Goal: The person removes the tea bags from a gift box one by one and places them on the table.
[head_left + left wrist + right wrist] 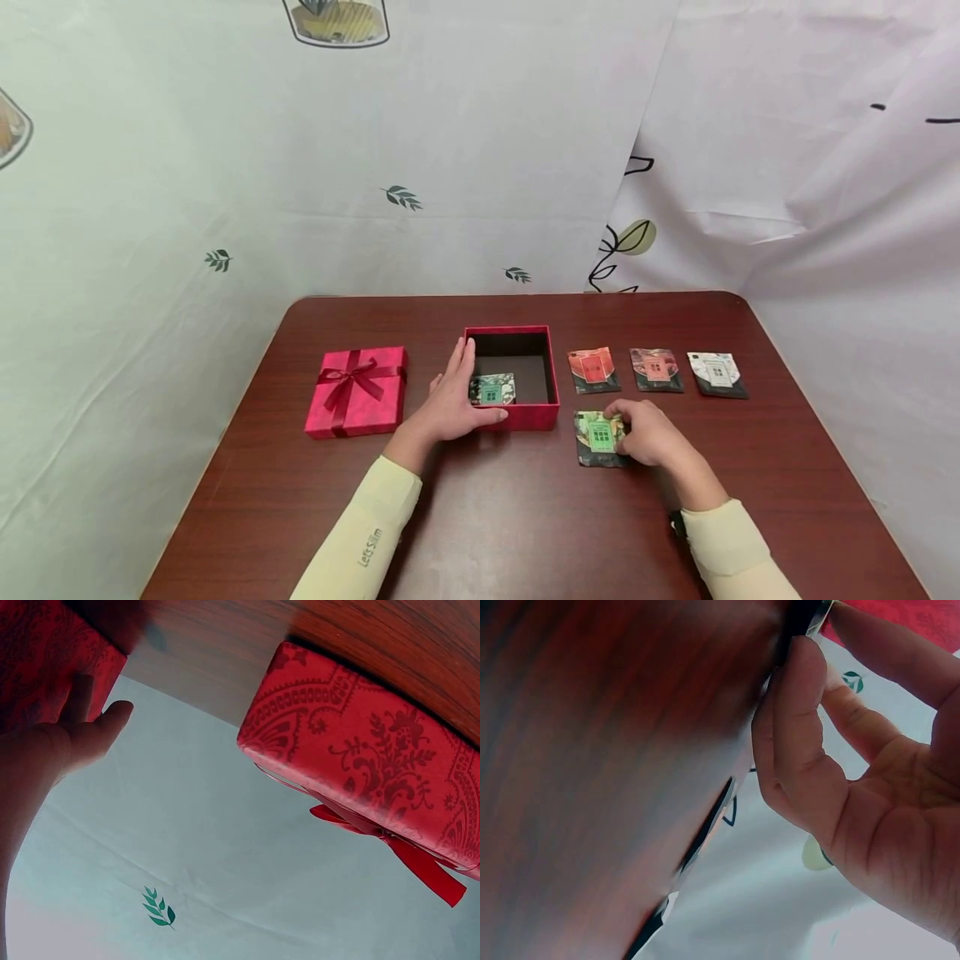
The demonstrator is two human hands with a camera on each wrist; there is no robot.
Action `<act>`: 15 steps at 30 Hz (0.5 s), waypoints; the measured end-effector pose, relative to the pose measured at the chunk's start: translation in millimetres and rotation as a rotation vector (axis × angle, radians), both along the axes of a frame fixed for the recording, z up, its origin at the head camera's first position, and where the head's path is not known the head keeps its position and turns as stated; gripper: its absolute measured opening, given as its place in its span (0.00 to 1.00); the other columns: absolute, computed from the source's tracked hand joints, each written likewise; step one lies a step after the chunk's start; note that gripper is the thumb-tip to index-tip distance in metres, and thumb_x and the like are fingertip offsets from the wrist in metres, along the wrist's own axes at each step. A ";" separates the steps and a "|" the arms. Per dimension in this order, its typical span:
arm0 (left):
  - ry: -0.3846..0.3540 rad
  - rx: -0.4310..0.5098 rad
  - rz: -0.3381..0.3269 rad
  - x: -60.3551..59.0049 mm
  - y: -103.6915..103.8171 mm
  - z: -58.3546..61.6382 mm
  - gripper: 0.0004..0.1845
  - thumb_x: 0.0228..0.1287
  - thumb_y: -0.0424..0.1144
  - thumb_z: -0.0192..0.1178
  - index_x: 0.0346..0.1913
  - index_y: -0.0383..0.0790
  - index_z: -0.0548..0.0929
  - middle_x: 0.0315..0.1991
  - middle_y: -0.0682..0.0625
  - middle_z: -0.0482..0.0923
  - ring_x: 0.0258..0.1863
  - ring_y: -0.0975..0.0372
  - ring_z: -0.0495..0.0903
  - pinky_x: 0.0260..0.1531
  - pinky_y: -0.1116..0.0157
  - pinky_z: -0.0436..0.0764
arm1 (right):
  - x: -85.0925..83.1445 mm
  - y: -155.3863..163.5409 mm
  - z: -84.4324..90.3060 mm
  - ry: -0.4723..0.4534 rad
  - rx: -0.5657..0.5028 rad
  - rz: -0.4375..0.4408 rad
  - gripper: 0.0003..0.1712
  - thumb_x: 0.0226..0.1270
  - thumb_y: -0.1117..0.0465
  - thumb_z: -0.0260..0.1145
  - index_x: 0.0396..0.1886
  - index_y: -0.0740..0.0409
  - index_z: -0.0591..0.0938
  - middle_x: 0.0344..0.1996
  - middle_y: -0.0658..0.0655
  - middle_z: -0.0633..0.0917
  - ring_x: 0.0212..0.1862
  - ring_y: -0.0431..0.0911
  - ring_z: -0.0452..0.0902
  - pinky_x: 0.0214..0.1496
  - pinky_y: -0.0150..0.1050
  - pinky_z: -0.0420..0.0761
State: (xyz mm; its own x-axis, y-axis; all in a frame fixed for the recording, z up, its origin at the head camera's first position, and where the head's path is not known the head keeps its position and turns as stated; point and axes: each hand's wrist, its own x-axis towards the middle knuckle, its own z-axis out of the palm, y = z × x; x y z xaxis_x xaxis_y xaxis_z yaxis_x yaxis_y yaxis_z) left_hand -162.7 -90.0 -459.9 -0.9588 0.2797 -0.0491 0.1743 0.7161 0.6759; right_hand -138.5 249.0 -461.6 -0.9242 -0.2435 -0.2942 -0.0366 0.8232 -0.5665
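Observation:
A red box (534, 417) with a dark inside stands open at the table's middle, and a green-and-black packet (492, 389) lies in its front left part. Along the box's left side rests my left hand (451, 405), fingers straight, with the thumb across the front wall. My right hand (651, 432) pinches the right edge of a green packet (600, 437) to the right of the box. From the right wrist, my right hand (870, 780) has its fingertips at the packet's thin edge (819, 619).
Left of the box lies a red lid (358, 417) with a ribbon bow. Behind my right hand, a red packet (593, 369), a reddish-brown packet (657, 369) and a white-and-black packet (717, 374) form a row. A patterned cloth (480, 150) hangs behind the brown table (525, 533).

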 end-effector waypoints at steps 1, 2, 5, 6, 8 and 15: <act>-0.001 -0.002 0.000 0.0 0.1 0.0 0.69 0.46 0.62 0.75 0.81 0.47 0.39 0.81 0.54 0.32 0.77 0.55 0.45 0.68 0.38 0.48 | 0.2 0.9 0.4 0.006 -0.002 -0.002 0.25 0.49 0.74 0.74 0.49 0.60 0.83 0.45 0.64 0.81 0.47 0.57 0.75 0.51 0.58 0.75; -0.002 -0.002 0.000 0.0 0.2 0.0 0.69 0.46 0.62 0.75 0.81 0.47 0.39 0.81 0.54 0.32 0.77 0.55 0.45 0.68 0.38 0.48 | 0.1 1.8 1.2 0.011 -0.006 -0.004 0.24 0.49 0.73 0.74 0.50 0.61 0.83 0.45 0.64 0.81 0.47 0.56 0.75 0.50 0.58 0.75; -0.003 -0.003 0.000 -0.2 0.3 -0.3 0.69 0.46 0.62 0.75 0.81 0.47 0.39 0.81 0.54 0.32 0.77 0.55 0.45 0.68 0.37 0.48 | 0.3 4.3 5.3 0.029 -0.018 -0.012 0.24 0.51 0.72 0.75 0.50 0.61 0.82 0.45 0.63 0.82 0.46 0.56 0.76 0.49 0.58 0.76; -0.005 -0.007 0.001 -0.2 0.3 -0.2 0.69 0.46 0.62 0.75 0.81 0.48 0.38 0.81 0.54 0.32 0.77 0.56 0.45 0.68 0.38 0.48 | 0.1 5.1 6.9 0.036 -0.018 -0.016 0.24 0.51 0.72 0.75 0.51 0.61 0.82 0.44 0.62 0.82 0.45 0.56 0.76 0.48 0.57 0.76; -0.007 -0.009 0.001 -0.4 0.2 -0.5 0.69 0.46 0.62 0.75 0.81 0.49 0.38 0.81 0.54 0.32 0.77 0.56 0.45 0.68 0.38 0.49 | -0.2 6.4 10.3 0.036 -0.019 -0.026 0.24 0.53 0.71 0.74 0.52 0.62 0.82 0.43 0.62 0.80 0.43 0.55 0.75 0.45 0.56 0.77; -0.010 -0.011 0.001 -1.0 0.1 -1.1 0.69 0.46 0.63 0.75 0.81 0.50 0.38 0.81 0.55 0.32 0.76 0.57 0.44 0.68 0.39 0.49 | -4.2 6.9 23.3 0.077 -0.016 -0.075 0.25 0.56 0.68 0.73 0.55 0.63 0.80 0.45 0.66 0.79 0.44 0.58 0.74 0.42 0.56 0.77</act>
State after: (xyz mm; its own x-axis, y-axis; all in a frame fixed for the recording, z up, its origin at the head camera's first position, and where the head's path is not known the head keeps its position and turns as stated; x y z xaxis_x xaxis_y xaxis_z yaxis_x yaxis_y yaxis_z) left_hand -163.8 -89.9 -461.0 -0.9584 0.2785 -0.0620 0.1670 0.7238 0.6695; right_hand -142.7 255.9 -438.4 -0.9597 -0.1765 -0.2186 -0.0186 0.8163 -0.5773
